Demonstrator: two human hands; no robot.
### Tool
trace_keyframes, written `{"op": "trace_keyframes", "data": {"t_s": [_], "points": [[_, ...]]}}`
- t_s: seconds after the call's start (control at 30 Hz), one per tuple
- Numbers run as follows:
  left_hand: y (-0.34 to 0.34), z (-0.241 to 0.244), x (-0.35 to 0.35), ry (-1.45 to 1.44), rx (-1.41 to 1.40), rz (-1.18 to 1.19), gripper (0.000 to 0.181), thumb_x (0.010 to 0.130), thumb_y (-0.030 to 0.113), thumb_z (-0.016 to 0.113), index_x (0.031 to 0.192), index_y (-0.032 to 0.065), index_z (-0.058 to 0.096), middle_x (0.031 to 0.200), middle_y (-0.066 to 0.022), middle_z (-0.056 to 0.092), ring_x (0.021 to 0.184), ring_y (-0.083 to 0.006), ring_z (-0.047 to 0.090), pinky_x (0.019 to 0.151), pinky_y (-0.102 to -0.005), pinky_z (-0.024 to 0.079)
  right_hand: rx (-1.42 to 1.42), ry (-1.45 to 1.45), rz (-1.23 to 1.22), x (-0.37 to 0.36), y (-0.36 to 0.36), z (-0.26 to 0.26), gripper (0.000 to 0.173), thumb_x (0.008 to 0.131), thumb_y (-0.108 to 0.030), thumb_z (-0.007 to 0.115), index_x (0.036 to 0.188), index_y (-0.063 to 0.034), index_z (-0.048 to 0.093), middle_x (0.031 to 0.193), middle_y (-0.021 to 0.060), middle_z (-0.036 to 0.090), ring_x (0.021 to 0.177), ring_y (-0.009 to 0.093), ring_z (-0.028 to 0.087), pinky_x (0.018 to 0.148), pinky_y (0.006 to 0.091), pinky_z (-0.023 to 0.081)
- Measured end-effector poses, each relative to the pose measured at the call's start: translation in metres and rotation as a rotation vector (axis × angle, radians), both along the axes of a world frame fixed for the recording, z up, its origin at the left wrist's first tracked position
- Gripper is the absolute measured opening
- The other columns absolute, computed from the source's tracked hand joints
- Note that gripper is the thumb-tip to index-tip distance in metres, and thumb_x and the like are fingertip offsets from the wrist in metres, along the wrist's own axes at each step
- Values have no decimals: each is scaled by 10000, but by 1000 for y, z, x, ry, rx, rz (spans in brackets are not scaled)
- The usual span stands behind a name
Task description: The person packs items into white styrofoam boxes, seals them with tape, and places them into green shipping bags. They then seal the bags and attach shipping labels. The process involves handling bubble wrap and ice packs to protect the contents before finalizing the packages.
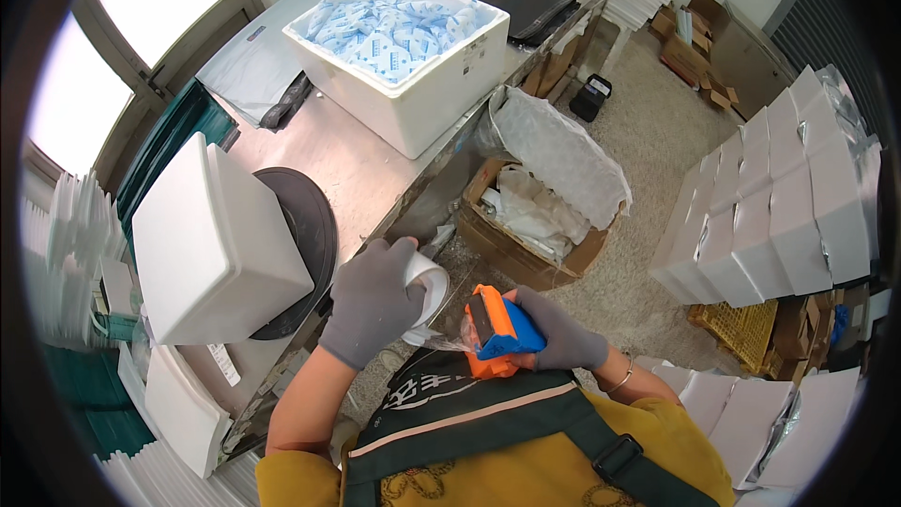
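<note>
My left hand [373, 296], in a grey fingerless glove, grips a roll of packing tape [431, 285]. My right hand [563, 334], gloved alike, holds an orange and blue tape dispenser [503, 331] close to my apron. Clear film stretches between the roll and the dispenser. To the left, a white foam box [211, 246] with its lid on stands tilted in view on a black round turntable [310, 239]. Farther back on the bench, an uncovered white foam box [422, 113] is filled with blue-printed white packets [394, 35].
Beside the workbench [338, 148] stands a cardboard box [507, 246] holding crumpled plastic. Stacked white cartons [767, 204] rise at the right, by a yellow plastic pallet [739, 331]. A black device [591, 97] lies on the floor. Grey and green bags rest on the bench.
</note>
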State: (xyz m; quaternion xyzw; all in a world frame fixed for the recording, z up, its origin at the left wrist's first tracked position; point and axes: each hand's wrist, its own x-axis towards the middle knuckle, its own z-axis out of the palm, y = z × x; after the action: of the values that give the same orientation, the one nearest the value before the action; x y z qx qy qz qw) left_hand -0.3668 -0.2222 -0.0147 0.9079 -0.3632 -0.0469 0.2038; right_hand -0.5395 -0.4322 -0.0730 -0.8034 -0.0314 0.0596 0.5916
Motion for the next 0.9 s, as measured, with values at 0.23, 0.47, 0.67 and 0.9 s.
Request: {"op": "trace_keyframes", "data": {"t_s": [0.23, 0.47, 0.67, 0.9], "points": [[1, 48, -12, 287, 25, -352, 466, 687, 299, 828, 1103, 137, 690, 1026, -136, 546, 906, -339, 631, 770, -429, 518, 96, 44, -9, 7, -8, -11, 643, 733, -235, 806, 1250, -52, 471, 1104, 111, 582, 1028, 203, 573, 929, 350, 453], [-16, 19, -33, -58, 92, -299, 458, 652, 318, 817, 990, 86, 613, 1028, -105, 494, 899, -285, 568, 662, -392, 517, 187, 70, -14, 17, -10, -23, 638, 709, -216, 788, 1235, -55, 466, 1091, 87, 557, 1026, 170, 535, 928, 336, 440], [-17, 7, -28, -20, 41, -181, 352, 685, 252, 751, 965, 85, 618, 980, -105, 536, 831, -305, 610, 657, -415, 516, 169, 87, -53, 17, -6, -17, 685, 700, -234, 790, 1264, -57, 445, 1105, 112, 550, 1036, 184, 539, 928, 346, 444], [9, -22, 42, -43, 156, 161, 253, 773, 290, 664, 805, 39, 668, 839, -181, 621, 803, -350, 659, 711, -458, 524, -81, -54, 17, 12, 10, 13, 767, 685, -310, 855, 1286, -59, 451, 1162, 144, 573, 1074, 281, 592, 948, 377, 462]]}}
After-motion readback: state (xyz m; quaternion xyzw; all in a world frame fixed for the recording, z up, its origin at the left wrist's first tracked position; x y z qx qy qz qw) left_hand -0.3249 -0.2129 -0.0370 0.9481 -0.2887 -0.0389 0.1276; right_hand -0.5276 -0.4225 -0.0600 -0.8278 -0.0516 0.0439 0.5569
